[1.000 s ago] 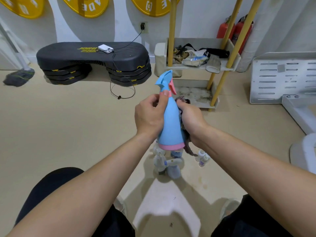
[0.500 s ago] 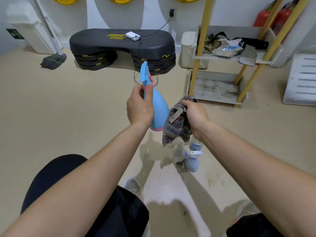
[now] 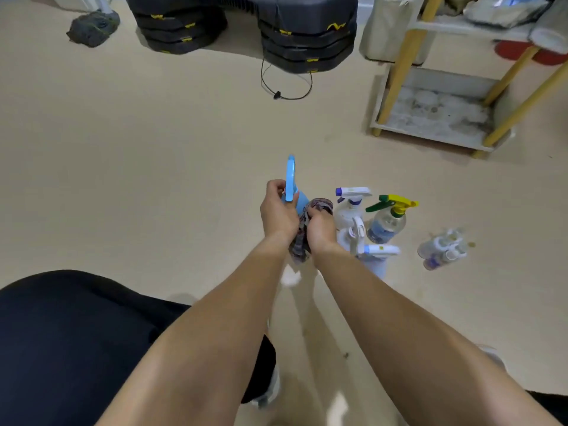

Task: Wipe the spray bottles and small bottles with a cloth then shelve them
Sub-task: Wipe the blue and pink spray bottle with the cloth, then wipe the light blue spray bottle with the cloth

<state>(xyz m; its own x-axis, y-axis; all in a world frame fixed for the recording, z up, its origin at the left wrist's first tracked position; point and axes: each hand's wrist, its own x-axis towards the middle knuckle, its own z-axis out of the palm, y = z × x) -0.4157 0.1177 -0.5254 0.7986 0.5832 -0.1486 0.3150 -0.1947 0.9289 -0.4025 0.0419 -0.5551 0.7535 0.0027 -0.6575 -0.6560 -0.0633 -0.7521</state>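
Wiping the blue spray bottle in mid-air, low over the floor. Left hand is curled round its neck under the trigger head, nozzle up. Right hand clenches the cloth against the bottle body.

Risks:
- 1-hand neck grip may let the bottle twist or slip under rubbing pressure.
- Right wrist and the cloth's hanging tail are just beside the standing spray bottles and could topple them.

Both arms reach forward, wrists close together. Small bottles lie further right, shelf well apart.

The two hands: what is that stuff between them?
In the head view, a patterned cloth lies between the left hand and right hand, against the blue spray bottle.
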